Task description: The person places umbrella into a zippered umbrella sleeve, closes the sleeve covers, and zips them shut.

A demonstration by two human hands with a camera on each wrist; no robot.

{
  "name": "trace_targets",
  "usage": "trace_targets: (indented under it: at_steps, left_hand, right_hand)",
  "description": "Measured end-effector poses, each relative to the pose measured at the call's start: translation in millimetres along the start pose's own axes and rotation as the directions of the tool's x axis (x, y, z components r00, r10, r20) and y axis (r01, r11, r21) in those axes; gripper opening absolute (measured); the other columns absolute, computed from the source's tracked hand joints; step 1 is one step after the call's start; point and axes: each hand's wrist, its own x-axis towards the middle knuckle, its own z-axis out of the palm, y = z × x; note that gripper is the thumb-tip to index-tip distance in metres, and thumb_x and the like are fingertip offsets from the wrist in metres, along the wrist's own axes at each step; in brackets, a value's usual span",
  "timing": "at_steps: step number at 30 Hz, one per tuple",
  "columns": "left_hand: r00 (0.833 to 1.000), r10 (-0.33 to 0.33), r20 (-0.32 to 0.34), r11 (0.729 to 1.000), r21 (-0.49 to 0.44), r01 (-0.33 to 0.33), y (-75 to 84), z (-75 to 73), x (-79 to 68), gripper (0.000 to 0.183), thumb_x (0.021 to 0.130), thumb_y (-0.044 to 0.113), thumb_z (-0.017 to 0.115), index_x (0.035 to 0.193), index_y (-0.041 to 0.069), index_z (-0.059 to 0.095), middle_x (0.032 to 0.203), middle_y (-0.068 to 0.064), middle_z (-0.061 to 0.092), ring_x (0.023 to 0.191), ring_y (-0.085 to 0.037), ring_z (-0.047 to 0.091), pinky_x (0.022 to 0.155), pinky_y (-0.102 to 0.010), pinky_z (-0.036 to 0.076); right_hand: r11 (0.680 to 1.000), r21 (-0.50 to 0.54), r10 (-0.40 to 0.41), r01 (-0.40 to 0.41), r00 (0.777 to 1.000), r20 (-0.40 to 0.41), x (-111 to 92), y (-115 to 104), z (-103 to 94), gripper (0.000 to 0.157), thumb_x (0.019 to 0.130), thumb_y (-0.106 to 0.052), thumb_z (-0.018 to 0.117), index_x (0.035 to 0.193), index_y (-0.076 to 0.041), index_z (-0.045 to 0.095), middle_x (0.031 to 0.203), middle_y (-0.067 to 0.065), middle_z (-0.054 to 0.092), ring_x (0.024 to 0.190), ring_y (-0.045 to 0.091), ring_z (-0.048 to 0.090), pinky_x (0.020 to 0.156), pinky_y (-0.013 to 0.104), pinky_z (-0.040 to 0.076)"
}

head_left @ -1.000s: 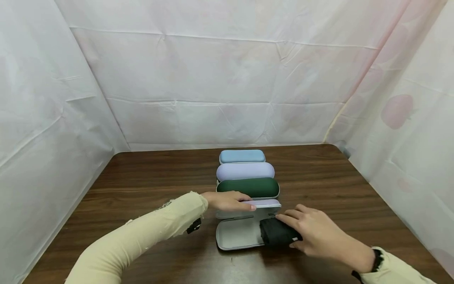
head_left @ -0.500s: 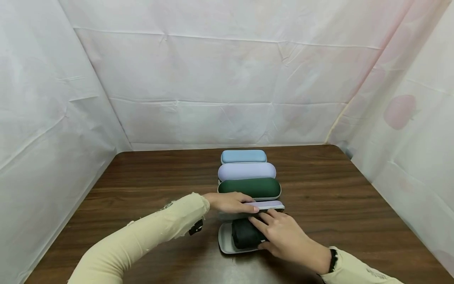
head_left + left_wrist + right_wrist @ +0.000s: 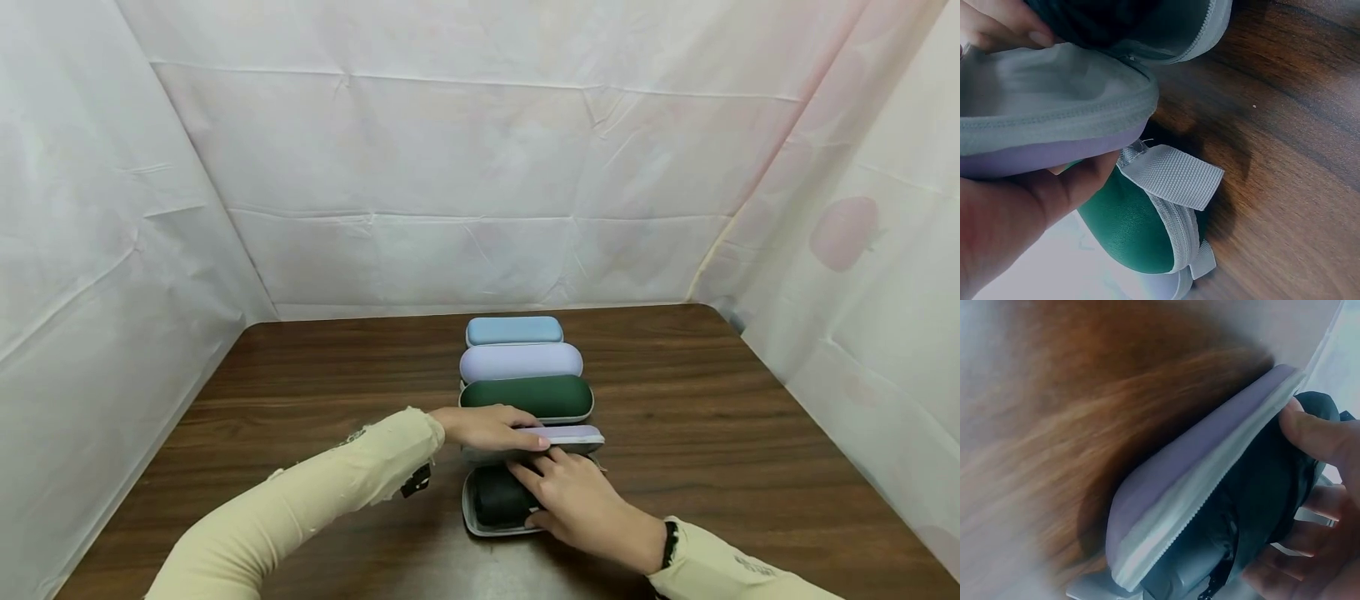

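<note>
A lilac zip case (image 3: pixel 573 432) lies unzipped with its grey-lined lid raised. My left hand (image 3: pixel 487 427) holds that lid, with fingers behind its lilac outside (image 3: pixel 1029 155) in the left wrist view. Inside the lower half rests a black folded umbrella (image 3: pixel 498 498), a compact one with a fabric strap. My right hand (image 3: pixel 581 504) grips the umbrella at its right part. In the right wrist view, the thumb and fingers wrap the black fabric (image 3: pixel 1266 481), close to the zip edge. The umbrella's right end is hidden under the hand in the head view.
Behind the lilac case stand a dark green case (image 3: pixel 528 397), another lilac case (image 3: pixel 521 362) and a light blue case (image 3: pixel 515 331), all closed in a row. They sit on a dark wooden table (image 3: pixel 337 367), with white sheeting (image 3: pixel 465 167) around it.
My right hand has moved left with the umbrella, bringing it from over the case's right end down into the lower half. My left hand has stayed at the lid.
</note>
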Motion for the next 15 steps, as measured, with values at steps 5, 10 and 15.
trace_targets:
  at_steps: [5, 10, 15]
  left_hand:
    - [1.0, 0.027, 0.007, 1.0, -0.011, -0.027, -0.2, -0.5, 0.2, 0.051, 0.097, 0.048, 0.046, 0.133, 0.014, 0.055, 0.124, 0.009, 0.056, 0.115, -0.004, 0.049, 0.095, -0.027, 0.04]
    - [0.999, 0.031, 0.008, 0.999, -0.014, -0.031, 0.3, -1.2, -1.1, 0.049, 0.097, 0.048, 0.047, 0.132, 0.014, 0.056, 0.121, 0.01, 0.057, 0.112, -0.003, 0.05, 0.094, -0.026, 0.04]
    - [0.999, 0.034, 0.007, 0.999, -0.024, -0.034, 0.0, -1.0, -1.3, 0.048, 0.097, 0.048, 0.048, 0.131, 0.014, 0.056, 0.12, 0.011, 0.057, 0.111, -0.003, 0.05, 0.093, -0.026, 0.04]
  right_hand:
    - [0.999, 0.043, 0.003, -0.004, 1.0, 0.026, 1.9, 2.2, 1.6, 0.064, 0.073, -0.043, 0.08, 0.124, -0.008, 0.064, 0.117, 0.008, 0.062, 0.099, 0.024, 0.06, 0.072, 0.037, 0.053]
    - [0.995, 0.1, 0.005, -0.01, 0.999, 0.049, 2.8, 5.2, 4.6, 0.062, 0.075, -0.043, 0.079, 0.124, -0.009, 0.063, 0.117, 0.007, 0.062, 0.101, 0.022, 0.06, 0.076, 0.037, 0.052]
    - [0.99, 0.144, 0.002, -0.004, 1.0, 0.015, 2.7, 8.3, 10.6, 0.061, 0.073, -0.044, 0.08, 0.122, -0.011, 0.065, 0.114, 0.005, 0.064, 0.101, 0.02, 0.061, 0.077, 0.036, 0.052]
